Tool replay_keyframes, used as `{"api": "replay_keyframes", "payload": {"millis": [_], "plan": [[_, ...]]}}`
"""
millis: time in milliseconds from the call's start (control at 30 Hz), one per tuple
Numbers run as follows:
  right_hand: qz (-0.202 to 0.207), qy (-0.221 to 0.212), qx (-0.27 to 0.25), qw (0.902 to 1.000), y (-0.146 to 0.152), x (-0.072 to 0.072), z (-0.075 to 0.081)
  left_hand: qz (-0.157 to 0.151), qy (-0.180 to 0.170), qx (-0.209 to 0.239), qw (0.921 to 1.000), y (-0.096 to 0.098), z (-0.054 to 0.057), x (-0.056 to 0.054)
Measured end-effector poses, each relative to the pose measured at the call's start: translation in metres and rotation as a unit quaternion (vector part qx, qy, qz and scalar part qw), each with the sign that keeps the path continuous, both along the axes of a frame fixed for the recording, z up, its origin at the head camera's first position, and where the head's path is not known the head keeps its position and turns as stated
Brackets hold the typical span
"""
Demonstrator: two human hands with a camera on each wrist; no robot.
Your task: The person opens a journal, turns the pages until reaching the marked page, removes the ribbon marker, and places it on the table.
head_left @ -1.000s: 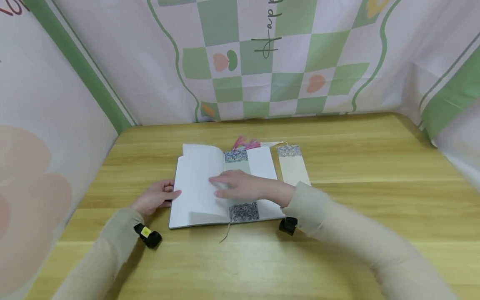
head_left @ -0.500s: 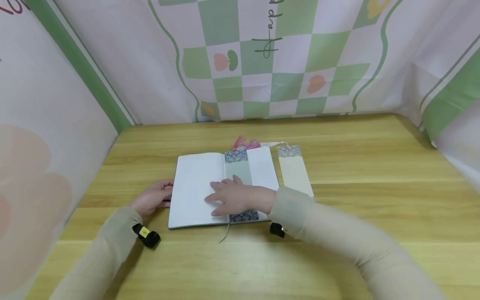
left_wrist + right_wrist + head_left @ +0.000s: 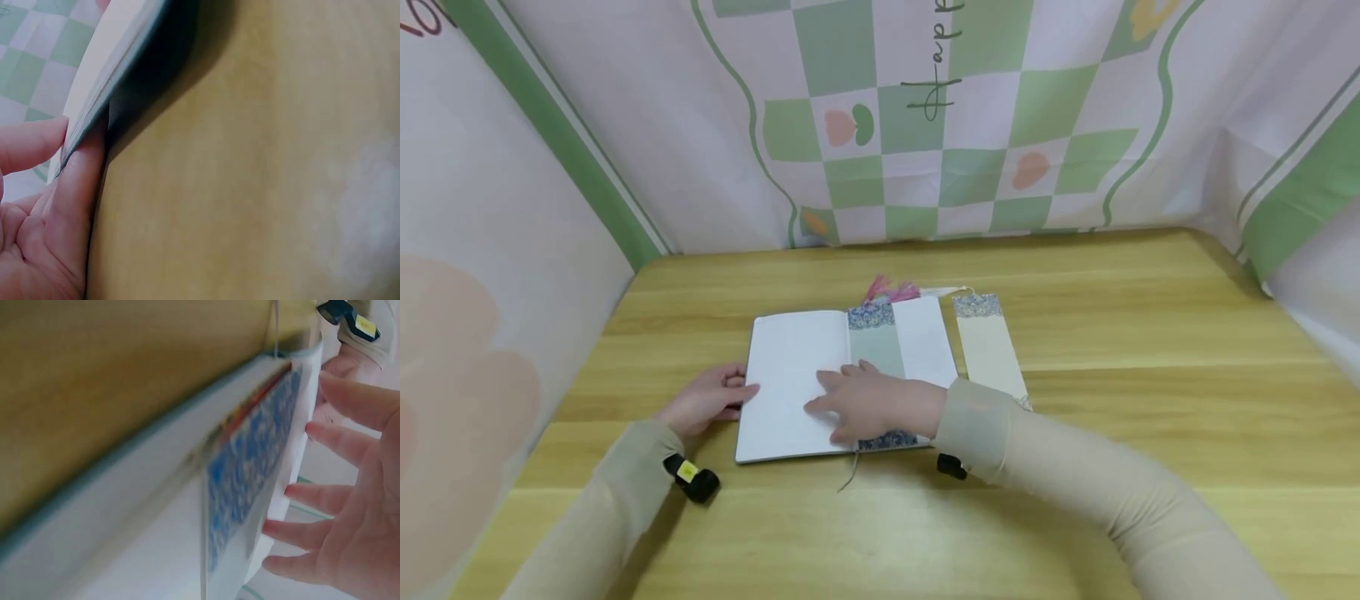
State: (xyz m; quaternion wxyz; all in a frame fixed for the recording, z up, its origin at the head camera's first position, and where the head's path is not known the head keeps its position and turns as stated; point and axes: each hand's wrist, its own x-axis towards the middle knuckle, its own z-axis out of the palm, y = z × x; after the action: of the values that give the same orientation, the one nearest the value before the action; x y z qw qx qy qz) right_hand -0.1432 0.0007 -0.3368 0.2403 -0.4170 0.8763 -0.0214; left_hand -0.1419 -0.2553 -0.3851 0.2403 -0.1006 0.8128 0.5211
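An open notebook [image 3: 786,367] lies on the wooden table with blank white pages. My left hand [image 3: 709,398] pinches its left edge; in the left wrist view the thumb [image 3: 34,145] is on the page side and a finger [image 3: 78,200] is under the dark cover. My right hand [image 3: 874,404] spreads its fingers over the left page beside the spine, fingertips right at the paper in the right wrist view. Along the spine on the right page lies a pale green bookmark [image 3: 877,346] with blue patterned ends, partly hidden by the right hand.
Right of the notebook lies a cream bookmark [image 3: 992,346] with a patterned top and a pale tassel. Pink tassels [image 3: 891,290] stick out past the notebook's top edge. A thin ribbon [image 3: 850,473] hangs from its bottom. Behind the table [image 3: 1150,333] hangs a checkered curtain [image 3: 913,175].
The raised page has come down flat on the left side. My right hand has moved down the notebook with its fingers spread wider. The left hand stays at the left edge.
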Motion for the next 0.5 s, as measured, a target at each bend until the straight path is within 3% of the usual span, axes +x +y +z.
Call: {"api": "replay_keyframes", "payload": {"millis": [233,500], "plan": [[-0.002,0.01,-0.063,0.998,0.013,-0.022,0.007,0.0,0.004,0.004,1.0,0.001,0.0,0.0],[-0.075,0.064,-0.121,0.9877,0.037,-0.053,0.01,0.003,0.001,0.002,1.0,0.0,-0.003,-0.001]]}}
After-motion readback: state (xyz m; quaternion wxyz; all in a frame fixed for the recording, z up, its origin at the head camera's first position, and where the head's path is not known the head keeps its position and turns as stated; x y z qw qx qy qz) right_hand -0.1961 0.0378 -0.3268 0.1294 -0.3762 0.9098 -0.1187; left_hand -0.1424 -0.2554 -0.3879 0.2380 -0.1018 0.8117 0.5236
